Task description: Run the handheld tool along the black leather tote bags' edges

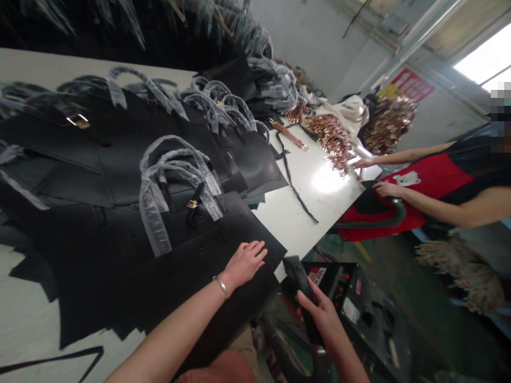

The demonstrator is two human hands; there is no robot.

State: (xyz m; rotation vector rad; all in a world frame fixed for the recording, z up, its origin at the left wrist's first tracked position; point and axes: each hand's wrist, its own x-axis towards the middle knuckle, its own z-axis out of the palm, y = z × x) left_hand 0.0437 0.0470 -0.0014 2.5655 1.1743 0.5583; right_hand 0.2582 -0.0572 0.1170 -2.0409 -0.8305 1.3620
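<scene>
My left hand [245, 263] lies on the black leather panel [207, 271] near its right corner, palm down, fingers somewhat spread. In my right hand [319, 314] is a black tool [297, 274] with a flat, wide head and a hose at its lower end; its head is beside the panel's right corner, past the table edge. Handles wrapped in clear plastic [154, 229] lie on the panel, next to a small black strap with a gold buckle [192, 204].
More black panels with wrapped handles [147, 90] cover the white table [279, 207]. Brown straps with gold hardware [329, 133] lie farther back. Across the table a person in a red apron [443, 183] works with both hands. A black machine [351, 298] stands below right.
</scene>
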